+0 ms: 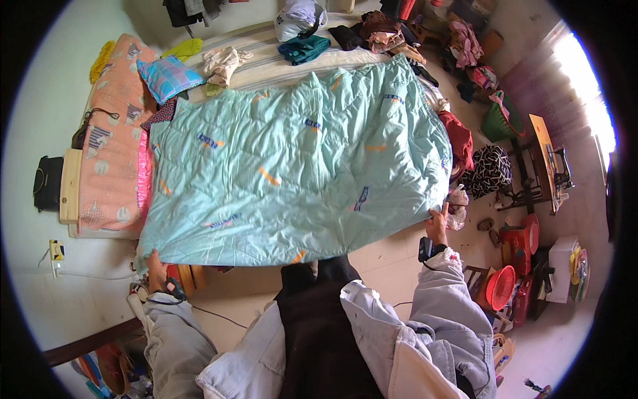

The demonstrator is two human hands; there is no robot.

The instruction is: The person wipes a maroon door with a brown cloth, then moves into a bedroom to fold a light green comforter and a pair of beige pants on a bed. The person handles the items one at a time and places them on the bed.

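Note:
A mint-green quilt (pixel 279 164) with orange and dark blue printed marks is stretched out in front of me, covering much of the bed (pixel 259 57). My left hand (pixel 156 269) grips its near left corner. At the near right corner, my right hand (pixel 437 227) has hold of the quilt's edge. The near edge hangs between both hands, above my legs. Wrinkles run across the far and right parts of the quilt. Fingers of both hands are partly hidden by the fabric.
Left of the quilt lies peach patterned bedding (pixel 112 164) with a blue plaid pillow (pixel 169 79). A folded teal cloth (pixel 304 49) and a white plastic bag (pixel 297 21) sit at the back. To the right are a patterned black bag (pixel 487 169), a green basket (pixel 502 119) and a sewing machine (pixel 563 169).

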